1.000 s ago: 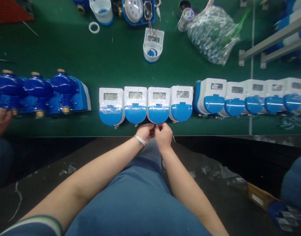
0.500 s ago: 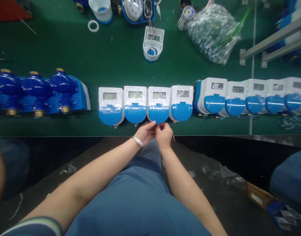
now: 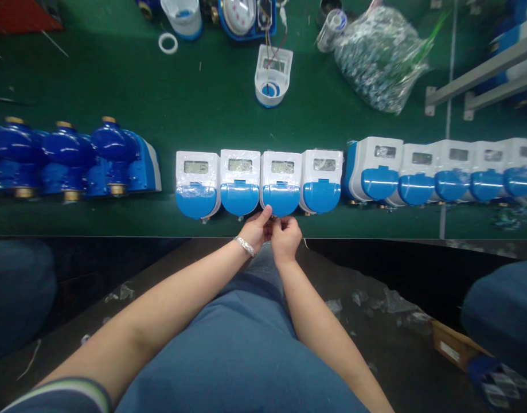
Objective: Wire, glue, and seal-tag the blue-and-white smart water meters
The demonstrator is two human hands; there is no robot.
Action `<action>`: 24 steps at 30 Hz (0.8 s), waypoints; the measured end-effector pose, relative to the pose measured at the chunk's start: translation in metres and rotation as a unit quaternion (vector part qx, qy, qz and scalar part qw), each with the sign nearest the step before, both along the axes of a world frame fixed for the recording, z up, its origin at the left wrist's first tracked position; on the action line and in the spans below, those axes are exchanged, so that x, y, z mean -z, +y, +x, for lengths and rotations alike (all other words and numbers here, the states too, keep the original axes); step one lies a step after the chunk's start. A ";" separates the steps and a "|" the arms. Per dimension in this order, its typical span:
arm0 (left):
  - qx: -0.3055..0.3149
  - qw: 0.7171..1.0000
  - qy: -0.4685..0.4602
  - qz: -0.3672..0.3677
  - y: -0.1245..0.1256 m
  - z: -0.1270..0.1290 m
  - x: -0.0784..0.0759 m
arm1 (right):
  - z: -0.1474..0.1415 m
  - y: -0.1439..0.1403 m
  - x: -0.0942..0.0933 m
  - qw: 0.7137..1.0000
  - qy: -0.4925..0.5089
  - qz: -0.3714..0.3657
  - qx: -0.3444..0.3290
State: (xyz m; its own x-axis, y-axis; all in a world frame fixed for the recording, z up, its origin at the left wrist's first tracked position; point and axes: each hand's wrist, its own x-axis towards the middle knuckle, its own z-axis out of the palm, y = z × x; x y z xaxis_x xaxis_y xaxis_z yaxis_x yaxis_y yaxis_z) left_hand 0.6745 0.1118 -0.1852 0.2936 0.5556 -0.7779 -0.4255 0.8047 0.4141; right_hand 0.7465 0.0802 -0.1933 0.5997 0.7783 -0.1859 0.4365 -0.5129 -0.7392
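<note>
Four white water meters with blue lids stand in a row near the green table's front edge, each wrapped in crinkled clear film. Both my hands meet at the lower edge of the third meter (image 3: 280, 180). My left hand (image 3: 255, 229), with a silver bracelet on its wrist, touches the blue lid's bottom rim with its fingertips. My right hand (image 3: 285, 236) is pressed against it, fingers curled. Both pinch something small there, apparently the film's edge; the fingers hide it.
A longer row of bare meters (image 3: 435, 172) runs off to the right. Dark blue meter bodies (image 3: 69, 158) lie at the left. An open meter housing (image 3: 272, 77), a bag of small parts (image 3: 377, 57) and a white ring (image 3: 167, 42) are farther back. Other people's knees (image 3: 499, 310) flank me.
My hands stay pinched at the third meter's lower edge, the left fingertips slightly higher on the lid. Another person's hand at the far left has left the view.
</note>
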 end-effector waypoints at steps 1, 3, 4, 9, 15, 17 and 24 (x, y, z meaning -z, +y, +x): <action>-0.004 1.000 -0.001 0.003 0.000 0.000 0.001 | 0.000 0.000 0.000 1.000 0.000 -0.002 0.000; -0.011 1.000 -0.003 0.008 -0.001 0.000 0.002 | -0.001 0.001 -0.001 1.000 0.001 -0.008 -0.005; -0.014 1.000 -0.004 0.010 -0.001 0.000 0.003 | -0.001 0.001 -0.001 1.000 0.003 -0.010 -0.007; 0.005 1.000 -0.002 0.004 0.000 -0.001 0.003 | 0.000 0.000 0.000 0.999 0.035 0.004 0.006; 0.008 1.000 -0.004 0.013 0.000 -0.001 0.001 | 0.002 -0.001 0.000 0.998 0.061 0.005 0.012; 0.009 1.000 -0.005 0.012 0.000 -0.001 0.001 | 0.002 -0.001 0.000 0.997 0.071 0.006 0.020; 0.005 1.000 -0.008 0.009 0.000 -0.001 0.003 | 0.000 -0.003 0.004 0.993 0.103 0.017 0.052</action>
